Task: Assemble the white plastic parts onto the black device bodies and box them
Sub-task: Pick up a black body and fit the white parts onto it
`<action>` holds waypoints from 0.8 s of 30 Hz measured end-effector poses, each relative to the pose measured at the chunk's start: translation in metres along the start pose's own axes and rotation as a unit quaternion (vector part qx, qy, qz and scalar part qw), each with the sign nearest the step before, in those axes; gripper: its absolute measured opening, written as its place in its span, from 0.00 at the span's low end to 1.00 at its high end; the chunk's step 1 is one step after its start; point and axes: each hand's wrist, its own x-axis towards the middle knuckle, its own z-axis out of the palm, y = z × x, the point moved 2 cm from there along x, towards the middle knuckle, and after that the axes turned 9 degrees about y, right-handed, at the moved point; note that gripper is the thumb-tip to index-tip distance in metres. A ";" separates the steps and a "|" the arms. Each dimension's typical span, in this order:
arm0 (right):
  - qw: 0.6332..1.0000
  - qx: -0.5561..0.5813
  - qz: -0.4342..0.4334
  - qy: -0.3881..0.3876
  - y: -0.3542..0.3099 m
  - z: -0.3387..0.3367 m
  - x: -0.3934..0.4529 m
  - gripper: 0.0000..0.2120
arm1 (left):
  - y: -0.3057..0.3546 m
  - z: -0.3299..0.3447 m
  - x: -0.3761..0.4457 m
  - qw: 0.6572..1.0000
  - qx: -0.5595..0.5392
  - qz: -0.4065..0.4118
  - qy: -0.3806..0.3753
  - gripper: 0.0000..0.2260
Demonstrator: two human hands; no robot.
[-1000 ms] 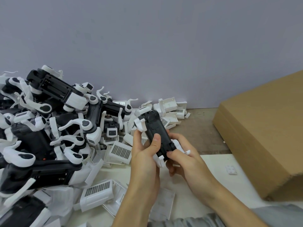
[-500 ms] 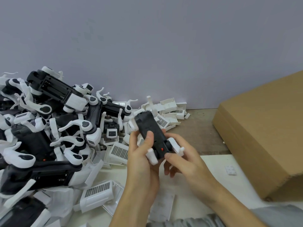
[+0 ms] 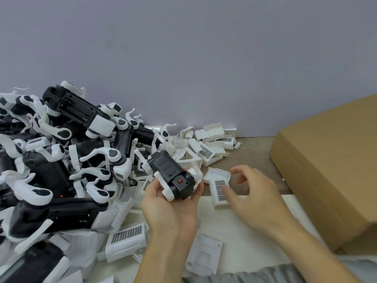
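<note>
Fingers of the left hand curl under a black device body at frame centre, cradling it tilted. The right hand, fingers spread and loosely bent, hovers over a white grilled part just right of it. A cardboard box sits at right; a pile of assembled bodies fills the left.

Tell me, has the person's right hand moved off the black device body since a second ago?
Yes. The right hand has let go of the black device body and moved right, toward the brown cardboard box, now over a white grilled plastic part.
</note>
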 end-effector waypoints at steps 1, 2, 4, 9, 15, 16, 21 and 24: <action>1.000 -0.010 -0.007 -0.024 -0.001 0.003 -0.003 0.19 | -0.001 0.000 0.001 1.000 0.008 0.002 0.000 0.15; 0.998 -0.033 -0.022 -0.049 -0.002 0.006 -0.007 0.24 | -0.001 0.001 0.001 1.000 0.009 0.004 -0.004 0.13; 0.989 -0.104 -0.061 -0.090 -0.003 0.010 -0.011 0.30 | -0.003 0.000 0.003 1.000 0.012 0.008 -0.015 0.22; 0.986 -0.105 -0.073 -0.109 -0.005 0.010 -0.012 0.26 | -0.005 0.006 0.003 0.998 0.043 0.010 -0.050 0.13; 0.994 -0.046 -0.041 -0.085 -0.006 0.008 -0.011 0.17 | -0.006 0.008 0.000 0.990 0.121 0.052 -0.055 0.08; 0.995 -0.041 -0.040 -0.077 -0.006 0.007 -0.010 0.17 | -0.006 0.008 0.001 0.987 0.135 0.061 -0.054 0.13; 0.985 0.148 0.082 0.014 -0.001 0.003 -0.003 0.18 | -0.007 0.004 0.001 0.967 0.221 0.118 -0.042 0.22; 0.913 0.344 0.220 0.014 0.001 0.003 0.001 0.19 | -0.009 0.004 0.001 0.957 0.255 0.130 -0.042 0.24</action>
